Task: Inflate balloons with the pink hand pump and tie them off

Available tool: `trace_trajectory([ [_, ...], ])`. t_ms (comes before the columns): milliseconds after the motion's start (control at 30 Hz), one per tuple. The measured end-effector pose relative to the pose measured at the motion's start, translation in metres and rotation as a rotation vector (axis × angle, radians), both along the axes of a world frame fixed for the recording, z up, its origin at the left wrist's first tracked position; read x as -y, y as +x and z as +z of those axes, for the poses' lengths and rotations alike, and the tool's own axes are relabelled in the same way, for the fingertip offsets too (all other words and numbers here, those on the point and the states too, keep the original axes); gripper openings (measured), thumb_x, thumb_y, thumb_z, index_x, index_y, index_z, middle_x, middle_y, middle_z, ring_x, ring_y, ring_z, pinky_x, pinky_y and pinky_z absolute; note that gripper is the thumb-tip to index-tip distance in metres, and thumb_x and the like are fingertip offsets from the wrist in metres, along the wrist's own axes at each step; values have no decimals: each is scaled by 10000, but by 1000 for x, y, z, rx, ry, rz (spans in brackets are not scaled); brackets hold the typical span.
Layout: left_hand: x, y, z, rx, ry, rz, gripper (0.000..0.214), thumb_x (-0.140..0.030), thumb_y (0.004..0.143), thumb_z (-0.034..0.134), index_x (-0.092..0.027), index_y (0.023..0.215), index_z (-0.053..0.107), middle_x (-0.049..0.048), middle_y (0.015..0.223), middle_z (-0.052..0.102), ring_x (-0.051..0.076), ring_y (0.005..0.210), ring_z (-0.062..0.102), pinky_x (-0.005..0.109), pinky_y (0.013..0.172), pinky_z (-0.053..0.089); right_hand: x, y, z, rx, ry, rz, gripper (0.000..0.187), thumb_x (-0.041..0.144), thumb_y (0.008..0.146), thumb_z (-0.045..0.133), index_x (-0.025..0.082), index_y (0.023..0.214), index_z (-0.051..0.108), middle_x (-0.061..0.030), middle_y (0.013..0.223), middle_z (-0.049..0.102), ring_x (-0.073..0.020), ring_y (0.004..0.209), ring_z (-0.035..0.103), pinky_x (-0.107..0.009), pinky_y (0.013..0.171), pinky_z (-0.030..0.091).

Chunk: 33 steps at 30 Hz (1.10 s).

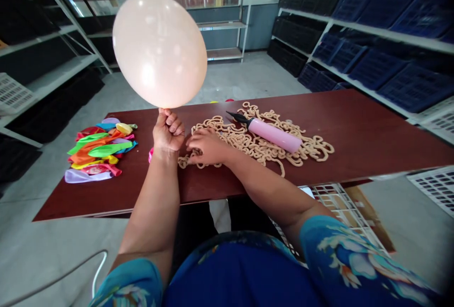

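My left hand (168, 131) is closed in a fist around the neck of an inflated pale peach balloon (159, 49), which stands upright above the dark red table (354, 132). My right hand (207, 147) rests just to its right, fingers curled down onto the near end of a tangled beige balloon-chain strip (262, 148). What those fingers pinch is hidden. A pink hand pump (273, 135) with a black nozzle lies across the strip, beyond my right hand.
A heap of several flat coloured balloons (99, 151) lies at the table's left end. Grey metal shelves stand at the left and back; shelves of dark blue crates (376, 65) line the right. White plastic crates (340, 203) sit under the table's right side.
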<state>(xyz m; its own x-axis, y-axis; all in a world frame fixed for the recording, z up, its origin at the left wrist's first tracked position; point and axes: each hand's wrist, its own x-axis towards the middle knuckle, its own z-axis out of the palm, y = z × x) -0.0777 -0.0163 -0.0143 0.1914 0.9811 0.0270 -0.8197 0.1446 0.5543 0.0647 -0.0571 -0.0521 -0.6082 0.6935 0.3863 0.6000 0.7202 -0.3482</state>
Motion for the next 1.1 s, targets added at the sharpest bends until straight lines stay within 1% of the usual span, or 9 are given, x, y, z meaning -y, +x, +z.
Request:
trace_trajectory([
  [100,2,2,2,-64,1,19,278,-282,911,385,-167,666,448,-65,458,297,27,324,240,159,291,193,-1,1,0,-54,-43,89,128,311,773,570,222,756,661,-10,868,644,-195,943,467,-397,893,242],
  [233,4,6,4,-190,-4,42,307,-328,908,384,-171,652,446,-64,453,295,27,319,228,161,291,193,-4,9,9,-466,-213,112,233,365,829,495,212,816,670,-15,886,630,-131,813,529,-298,805,375],
  [433,4,14,-1,-226,-9,-28,286,-357,883,436,-163,673,460,-70,459,319,20,323,263,146,296,195,-4,32,25,-749,-344,-76,294,443,814,499,215,846,682,2,811,591,-109,800,527,-240,717,417],
  [500,3,16,-3,-214,-14,-36,278,-356,876,450,-161,678,453,-74,460,322,17,320,265,138,296,194,-4,36,34,-828,-390,-145,319,468,804,510,205,880,673,6,775,584,-87,694,521,-216,614,416],
  [600,3,18,-5,-194,-6,-69,251,-344,860,483,-158,695,453,-76,470,336,14,321,284,130,293,189,-2,43,55,-915,-484,-151,380,507,790,526,195,975,640,10,739,586,-51,509,468,-200,459,372],
  [733,5,21,-9,-187,26,-154,210,-323,844,514,-146,738,480,-71,498,368,10,339,318,118,297,197,1,55,85,-1015,-484,-136,522,583,812,442,200,1153,541,-1,754,604,-48,508,505,-191,460,398],
  [867,7,23,-11,-204,51,-214,200,-319,828,539,-139,753,496,-55,538,417,12,367,362,111,307,222,1,71,99,-938,-452,-179,571,623,809,393,194,1160,533,2,691,594,-70,576,549,-192,495,410],
  [1000,10,25,-10,-209,40,-230,205,-321,823,545,-140,741,498,-41,556,446,18,386,395,111,319,257,0,85,98,-689,-489,-189,484,575,788,496,168,1025,605,36,539,526,-67,477,471,-202,446,368],
  [1100,12,26,-8,-206,17,-230,205,-322,825,542,-141,738,501,-42,545,446,19,378,392,112,321,268,1,91,105,-674,-436,-210,455,546,819,473,168,1044,591,62,499,457,-60,458,429,-201,452,361],
])
